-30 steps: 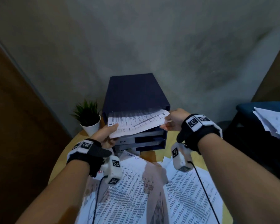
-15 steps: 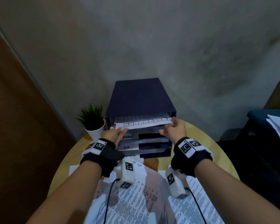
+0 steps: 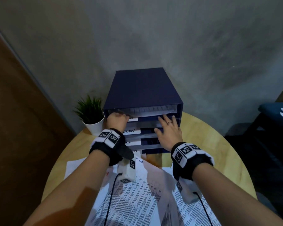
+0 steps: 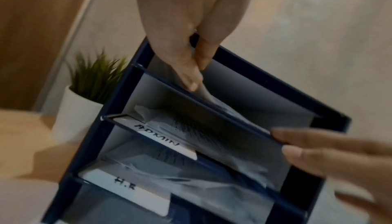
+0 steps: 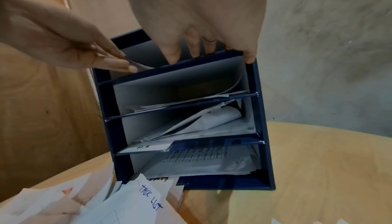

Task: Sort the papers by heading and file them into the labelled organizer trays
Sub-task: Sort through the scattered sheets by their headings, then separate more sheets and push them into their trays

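A dark blue organizer (image 3: 142, 88) with several stacked trays stands at the back of the table. White labels read ADMIN (image 4: 158, 134) and H.R (image 4: 125, 183). A printed paper (image 3: 153, 111) lies inside the top tray. My left hand (image 3: 117, 119) is at that tray's left front and pinches the paper's corner (image 4: 206, 93) between thumb and finger. My right hand (image 3: 167, 126) has straight, spread fingers, and their tips (image 5: 174, 58) rest on the top tray's front edge. The lower trays hold crumpled sheets (image 5: 212, 118).
Loose printed papers (image 3: 137, 193) cover the near part of the round wooden table (image 3: 211, 144); one is headed TASK LIST (image 5: 148, 197). A small potted plant (image 3: 90, 110) stands left of the organizer. A dark chair with papers (image 3: 281, 111) is at the right; a grey wall is behind.
The paper has slid from sticking out of the top tray to lying inside it. Both hands moved forward to the organizer's front. The right hand let go and spread its fingers.
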A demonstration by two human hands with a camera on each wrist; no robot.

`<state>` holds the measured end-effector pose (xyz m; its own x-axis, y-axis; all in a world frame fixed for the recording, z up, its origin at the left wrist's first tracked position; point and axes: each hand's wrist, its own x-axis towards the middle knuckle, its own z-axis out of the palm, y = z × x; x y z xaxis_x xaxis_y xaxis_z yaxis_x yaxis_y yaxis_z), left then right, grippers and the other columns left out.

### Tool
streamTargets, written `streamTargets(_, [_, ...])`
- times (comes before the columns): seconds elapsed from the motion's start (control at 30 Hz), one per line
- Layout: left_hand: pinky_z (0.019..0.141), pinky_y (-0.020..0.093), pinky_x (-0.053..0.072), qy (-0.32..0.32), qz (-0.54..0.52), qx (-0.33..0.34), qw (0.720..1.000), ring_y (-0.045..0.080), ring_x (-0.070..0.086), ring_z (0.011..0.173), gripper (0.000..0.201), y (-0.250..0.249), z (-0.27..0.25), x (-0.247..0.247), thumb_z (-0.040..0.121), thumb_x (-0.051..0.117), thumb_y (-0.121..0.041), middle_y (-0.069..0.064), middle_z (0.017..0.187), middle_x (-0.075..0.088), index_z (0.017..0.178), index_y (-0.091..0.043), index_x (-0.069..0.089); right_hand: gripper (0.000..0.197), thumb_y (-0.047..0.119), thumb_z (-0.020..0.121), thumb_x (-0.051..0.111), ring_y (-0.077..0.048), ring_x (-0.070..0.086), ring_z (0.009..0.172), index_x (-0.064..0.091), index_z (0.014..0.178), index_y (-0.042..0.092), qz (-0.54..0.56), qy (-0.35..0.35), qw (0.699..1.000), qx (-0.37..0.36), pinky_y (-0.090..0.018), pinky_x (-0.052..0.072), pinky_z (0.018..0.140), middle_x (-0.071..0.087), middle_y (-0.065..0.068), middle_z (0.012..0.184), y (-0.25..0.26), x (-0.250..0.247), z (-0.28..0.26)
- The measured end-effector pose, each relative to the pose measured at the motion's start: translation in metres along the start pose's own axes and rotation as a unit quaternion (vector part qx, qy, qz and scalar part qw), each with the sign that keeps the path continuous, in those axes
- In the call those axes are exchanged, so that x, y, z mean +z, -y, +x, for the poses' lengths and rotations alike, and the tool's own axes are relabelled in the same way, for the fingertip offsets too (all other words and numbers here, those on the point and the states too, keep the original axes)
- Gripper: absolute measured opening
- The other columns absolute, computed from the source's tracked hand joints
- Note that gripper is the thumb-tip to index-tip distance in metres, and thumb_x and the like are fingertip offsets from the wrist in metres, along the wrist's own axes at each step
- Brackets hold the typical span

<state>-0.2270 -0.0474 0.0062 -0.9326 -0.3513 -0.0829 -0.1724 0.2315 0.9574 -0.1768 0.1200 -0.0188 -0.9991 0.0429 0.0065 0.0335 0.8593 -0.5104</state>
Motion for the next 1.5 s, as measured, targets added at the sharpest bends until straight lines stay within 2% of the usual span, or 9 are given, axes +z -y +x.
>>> streamTargets(0.1, [0.104,0.038,0.041,-0.028,0.124,0.074,0.989,0.036,0.051,0.121,0.037,0.003,-0.018,0.005,0.089,0.048,-0.004,0.021,0.13,0.053,0.126,0.002,0.049,0.06,0.029,0.097,0.041,-0.021,-0.01,0.149,0.014,0.151,0.026,-0.019,0.012,1.0,-0.001,-0.049,0.009,0.119,0.001,0.007,0.161,-0.001,0.002,-0.002])
streamTargets(0.2, [0.116,0.04,0.019,-0.016,0.279,0.176,0.944,0.036,0.021,0.142,0.061,0.013,-0.034,0.006,0.087,0.05,-0.003,0.017,0.153,0.018,0.144,-0.006,0.025,0.064,0.026,0.096,0.043,-0.021,-0.01,0.149,0.011,0.151,0.028,-0.038,0.012,0.999,-0.007,-0.049,0.009,0.119,-0.001,0.008,0.161,-0.002,0.001,-0.005])
streamTargets(0.33, [0.118,0.057,-0.002,0.067,0.507,0.188,0.839,0.034,-0.006,0.147,0.078,0.025,-0.032,0.001,0.088,0.046,-0.006,0.001,0.16,0.004,0.151,-0.026,0.005,0.065,0.024,0.096,0.044,-0.021,-0.011,0.149,0.011,0.151,0.028,-0.041,0.027,0.999,-0.01,-0.049,0.008,0.119,-0.003,0.007,0.161,-0.003,-0.003,-0.004])
streamTargets(0.43, [0.114,0.063,-0.007,0.11,0.558,0.173,0.804,0.032,-0.006,0.148,0.082,0.028,-0.024,-0.003,0.088,0.046,-0.004,-0.004,0.16,0.004,0.15,-0.033,0.002,0.065,0.022,0.096,0.044,-0.02,-0.011,0.149,0.01,0.151,0.028,-0.039,0.037,0.998,-0.012,-0.049,0.008,0.118,-0.003,0.007,0.161,-0.004,-0.005,-0.005])
streamTargets(0.73, [0.112,0.064,-0.005,0.13,0.532,0.131,0.826,0.032,0.001,0.148,0.073,0.014,-0.01,-0.001,0.088,0.044,-0.003,-0.003,0.159,0.009,0.147,-0.035,0.018,0.072,0.024,0.095,0.047,-0.02,-0.015,0.148,0.003,0.152,0.029,-0.063,0.05,0.996,-0.027,-0.049,0.012,0.118,-0.009,0.008,0.161,-0.01,-0.003,-0.004])
streamTargets(1.0, [0.11,0.044,0.019,-0.102,0.353,0.107,0.924,0.034,0.026,0.132,0.068,0.079,-0.061,-0.009,0.075,0.054,0.004,0.016,0.145,0.024,0.138,-0.014,0.033,0.074,0.026,0.096,0.045,-0.021,-0.015,0.148,-0.004,0.152,0.022,-0.113,0.048,0.992,-0.036,-0.049,0.005,0.119,-0.016,0.003,0.16,-0.014,0.011,-0.024])
streamTargets(1.1, [0.109,0.043,0.023,-0.01,0.402,-0.006,0.915,0.032,0.029,0.131,0.051,0.109,-0.072,-0.023,0.085,0.053,-0.007,0.015,0.143,0.026,0.134,-0.013,0.037,0.072,0.025,0.096,0.045,-0.021,-0.011,0.149,0.0,0.152,0.021,-0.09,0.106,0.99,-0.028,-0.048,0.008,0.119,-0.008,0.001,0.161,-0.02,0.024,-0.034])
streamTargets(1.23, [0.109,0.04,0.033,0.134,0.472,-0.121,0.863,0.033,0.037,0.131,0.046,0.144,-0.072,-0.042,0.092,0.044,-0.021,0.015,0.142,0.036,0.138,-0.017,0.042,0.059,0.022,0.099,0.039,-0.023,0.01,0.148,0.014,0.151,0.013,-0.073,0.227,0.971,-0.019,-0.035,0.021,0.118,0.012,-0.007,0.16,-0.025,0.037,-0.049])
streamTargets(1.5, [0.104,0.041,0.041,0.142,0.466,-0.196,0.851,0.036,0.041,0.126,0.052,0.169,-0.089,-0.062,0.092,0.047,-0.022,0.018,0.141,0.028,0.14,-0.007,0.032,0.058,0.037,0.099,0.035,-0.02,0.029,0.143,0.018,0.151,0.015,-0.049,0.354,0.932,0.066,-0.031,0.024,0.116,0.024,-0.005,0.157,-0.042,0.062,-0.079])
